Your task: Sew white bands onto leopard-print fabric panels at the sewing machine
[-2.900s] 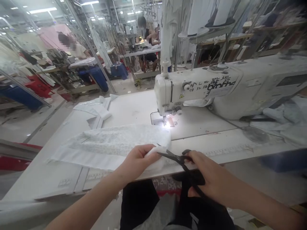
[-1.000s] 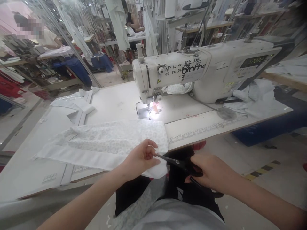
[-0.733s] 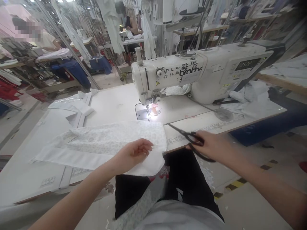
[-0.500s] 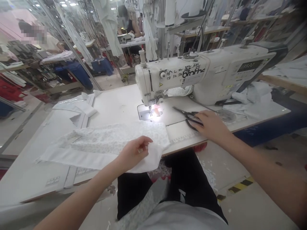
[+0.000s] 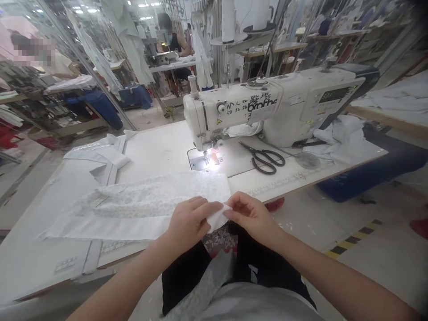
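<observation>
A pale patterned piece of fabric (image 5: 133,205) lies across the front of the sewing table, its right end at the table's near edge. My left hand (image 5: 190,220) grips that end from the left, fingers curled over the white cloth. Close beside it, my right hand (image 5: 250,216) pinches the fabric's corner between thumb and fingers. Behind the hands stands a white sewing machine (image 5: 230,107), its lamp lighting the needle area. Black-handled scissors (image 5: 264,158) rest on the table to the right of the needle, touched by neither hand.
Folded white cloth strips (image 5: 96,156) lie on the table's left part. At the right end sits a heap of white cloth (image 5: 344,136). A printed ruler (image 5: 281,185) runs along the front edge. Thread cones (image 5: 228,22) stand above the machine. Other people work at machines behind.
My right hand has let go of the scissors, leaving them on the table, and moved left to the fabric's corner. My left hand has shifted slightly and holds the cloth beside it.
</observation>
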A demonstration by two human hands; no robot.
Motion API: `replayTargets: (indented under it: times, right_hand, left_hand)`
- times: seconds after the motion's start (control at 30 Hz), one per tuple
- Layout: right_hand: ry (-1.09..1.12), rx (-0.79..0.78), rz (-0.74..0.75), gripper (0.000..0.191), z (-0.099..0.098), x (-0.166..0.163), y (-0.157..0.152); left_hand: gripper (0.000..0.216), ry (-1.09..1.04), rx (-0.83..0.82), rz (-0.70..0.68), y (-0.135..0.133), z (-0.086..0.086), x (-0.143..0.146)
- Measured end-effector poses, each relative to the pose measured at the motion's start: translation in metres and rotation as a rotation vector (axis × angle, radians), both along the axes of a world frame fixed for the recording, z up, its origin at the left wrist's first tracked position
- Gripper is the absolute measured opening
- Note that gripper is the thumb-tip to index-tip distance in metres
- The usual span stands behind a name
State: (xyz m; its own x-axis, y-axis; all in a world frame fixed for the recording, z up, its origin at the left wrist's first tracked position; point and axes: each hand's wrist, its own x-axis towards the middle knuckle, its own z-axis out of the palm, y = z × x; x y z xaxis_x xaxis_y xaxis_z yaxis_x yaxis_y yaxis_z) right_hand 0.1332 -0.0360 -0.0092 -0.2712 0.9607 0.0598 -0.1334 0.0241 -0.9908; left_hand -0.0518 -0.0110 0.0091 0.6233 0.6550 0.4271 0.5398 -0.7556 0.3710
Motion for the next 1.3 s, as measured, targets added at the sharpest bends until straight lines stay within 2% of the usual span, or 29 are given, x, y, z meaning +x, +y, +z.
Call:
replayTargets:
  times: [0.1,0.17,0.27,0.4,0.43,0.5,0.6,0.63,0.7,0.77,0.87,0.93,1.03,1.1,1.17,1.2,1.23,1.3]
  right_hand:
    - [-0.039,0.095,-0.070,0.014,0.005,0.004,-0.011]
    - [-0.072,0.150,-0.069,0.013,0.007,0.006,-0.016]
    - [-0.120,0.215,-0.050,0.011,0.014,0.011,-0.020]
    - [-0.257,0.298,-0.030,0.004,0.039,0.024,-0.030]
    - [-0.277,0.310,0.013,0.005,0.048,0.027,-0.035]
    - [-0.226,0.332,0.208,0.009,0.067,0.032,-0.046]
    - [0.015,0.279,0.535,0.011,0.079,0.031,-0.056]
    - [0.094,0.206,0.578,0.013,0.075,0.028,-0.055]
    - [0.178,0.000,0.596,0.030,0.055,0.020,-0.047]
    - [0.138,-0.152,0.600,0.040,0.028,0.011,-0.037]
    - [-0.001,-0.150,0.351,0.026,-0.003,0.000,-0.033]
    - [-0.059,-0.078,0.222,0.015,-0.011,-0.009,-0.042]
    - [-0.110,-0.002,0.245,0.008,-0.012,-0.026,-0.061]
    - [-0.116,-0.026,0.205,0.006,-0.011,-0.036,-0.069]
    - [-0.106,-0.048,0.120,0.016,-0.013,-0.043,-0.071]
    - [-0.114,-0.032,0.068,0.019,-0.016,-0.045,-0.070]
    - [-0.140,0.005,0.033,0.021,-0.020,-0.047,-0.068]
    - [-0.231,0.094,0.037,0.023,-0.034,-0.049,-0.063]
  left_hand:
    - [0.039,-0.006,0.077,-0.022,-0.006,0.014,0.007]
    - [0.041,-0.043,0.016,-0.083,-0.009,0.020,0.012]
    - [0.047,-0.111,-0.204,-0.115,-0.017,0.025,0.016]
    - [0.030,-0.250,-0.542,0.012,-0.045,0.036,0.018]
    - [0.024,-0.300,-0.625,0.022,-0.055,0.041,0.018]
    - [0.012,-0.398,-0.754,-0.003,-0.078,0.054,0.020]
    - [0.006,-0.557,-0.887,-0.142,-0.107,0.065,0.026]
    - [0.008,-0.616,-0.940,-0.174,-0.112,0.064,0.029]
    - [0.009,-0.693,-1.054,-0.170,-0.117,0.053,0.033]
    - [0.006,-0.682,-1.061,-0.064,-0.116,0.034,0.032]
    - [0.023,-0.551,-0.782,0.234,-0.112,0.001,0.020]
    - [0.035,-0.427,-0.553,0.433,-0.110,-0.014,0.011]
    - [0.035,-0.276,-0.319,0.582,-0.106,-0.024,0.003]
    - [0.028,-0.267,-0.259,0.642,-0.103,-0.024,0.001]
    - [0.017,-0.356,-0.339,0.695,-0.100,-0.023,0.000]
    - [0.012,-0.445,-0.460,0.697,-0.101,-0.023,0.000]
    - [0.013,-0.556,-0.643,0.661,-0.104,-0.024,-0.001]
    - [0.027,-0.787,-1.107,0.486,-0.116,-0.027,-0.005]
